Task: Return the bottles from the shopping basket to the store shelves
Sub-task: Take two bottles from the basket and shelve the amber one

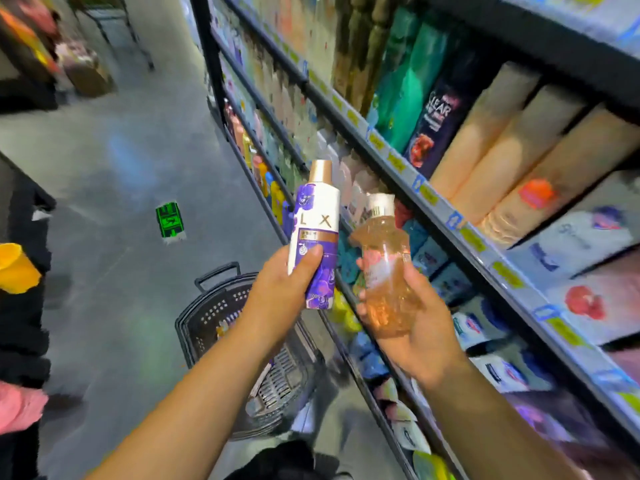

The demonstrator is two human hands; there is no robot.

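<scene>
My left hand [282, 289] grips a white and purple bottle [317, 220] with a gold cap, held upright. In my right hand [412, 327] is a clear bottle of orange liquid [384, 268] with a white cap, tilted slightly left. Both bottles are raised in front of the store shelves [446, 216] on my right. The dark shopping basket [242, 327] stands on the floor below my arms, its handle up; my forearms hide much of its inside.
The shelves run along the right side, packed with bottles and refill pouches, with yellow price tags on the rails. Grey aisle floor lies to the left, with a green marker [169, 223] on it. A dark display with a yellow item [15, 268] stands at far left.
</scene>
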